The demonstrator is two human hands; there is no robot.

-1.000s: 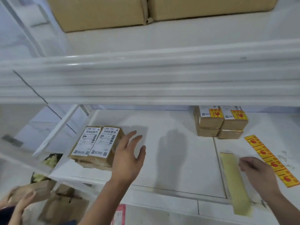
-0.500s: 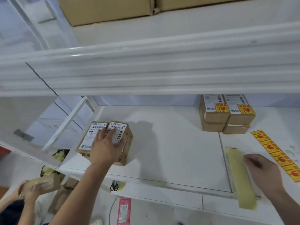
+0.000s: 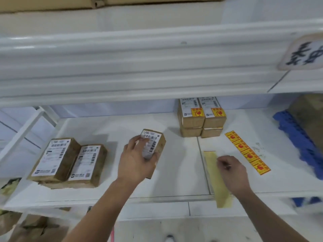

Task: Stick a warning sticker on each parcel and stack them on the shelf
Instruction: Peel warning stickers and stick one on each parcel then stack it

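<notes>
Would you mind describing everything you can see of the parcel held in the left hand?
The parcel is a small brown cardboard box with a white shipping label bearing barcodes on its upper face. No yellow warning sticker shows on it. The left hand grips it from above, fingers and thumb curled over the label. It is tilted, over the middle of the white shelf; whether it touches the shelf cannot be told.

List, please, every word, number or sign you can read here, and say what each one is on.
No text can be quoted; all is too blurred or small.
Hanging sign: dark handwritten characters, cropped, illegible.
Held parcel in the left hand: barcoded white label, print blurred.
Left-side parcels: barcoded labels, print blurred.
Stacked parcels: labels and yellow stickers with red symbol, words unreadable.
Sticker strip: red symbols, words unreadable.
</notes>
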